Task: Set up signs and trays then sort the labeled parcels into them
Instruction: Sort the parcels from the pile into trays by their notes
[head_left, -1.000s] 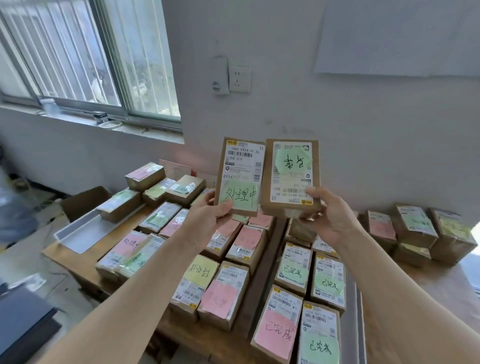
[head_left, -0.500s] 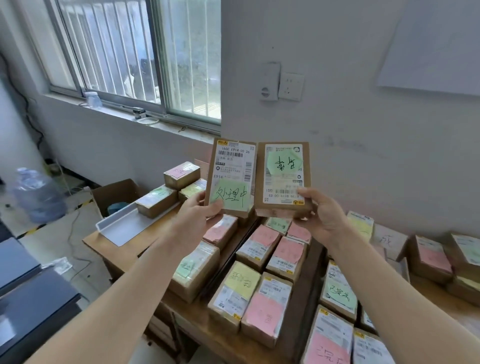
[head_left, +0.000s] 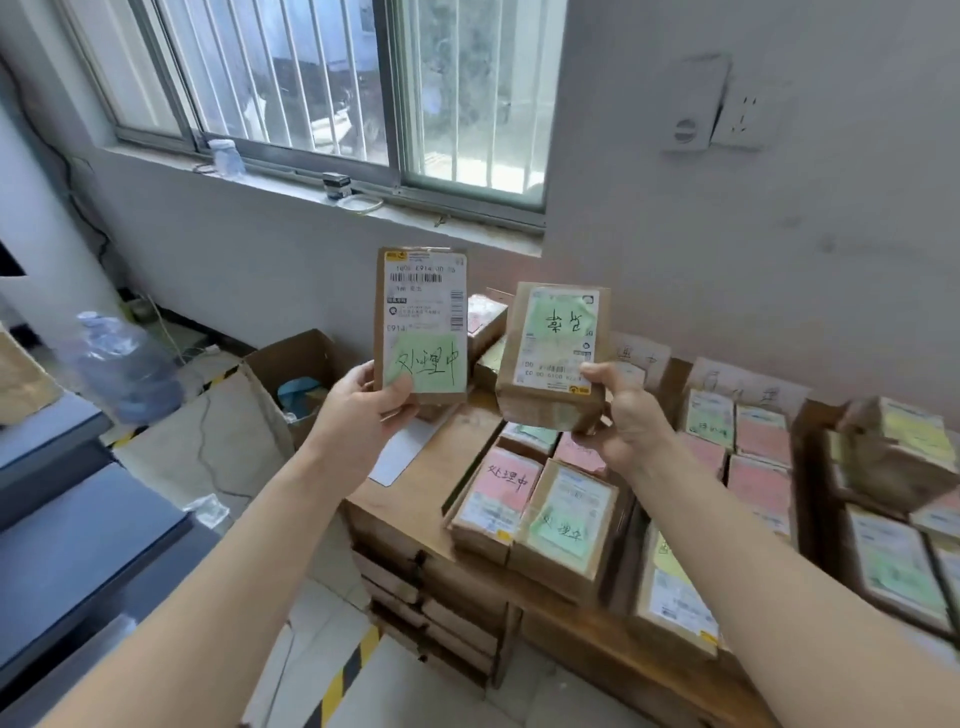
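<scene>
The left hand (head_left: 363, 410) grips a flat brown cardboard parcel (head_left: 423, 322) by its lower left corner. Its thumb presses on the front, over the edge of the green handwritten note stuck below the white shipping label, and its fingers are hidden behind. This parcel stands upright in the air above the far left end of the long wooden table (head_left: 441, 467).

The right hand (head_left: 626, 415) holds a second, thicker brown parcel (head_left: 553, 358) from its lower right, with the thumb on the label's edge and the fingers curled under the bottom. Its green note sits at the top with the writing upside down. The two held parcels are just beside each other but apart, the right one lower.

Rows of similar brown parcels with pink, green and yellow notes lie on the table below. Nearest the hands, a pink-noted parcel (head_left: 498, 499) touches a green-noted parcel (head_left: 566, 519) on its right. A pale flat tray (head_left: 395, 462) shows partly behind the left wrist.

Left of the table an open cardboard box (head_left: 291, 364) stands on the floor, with a large clear water bottle (head_left: 124, 364) further left. A barred window (head_left: 311, 78) fills the far wall.
</scene>
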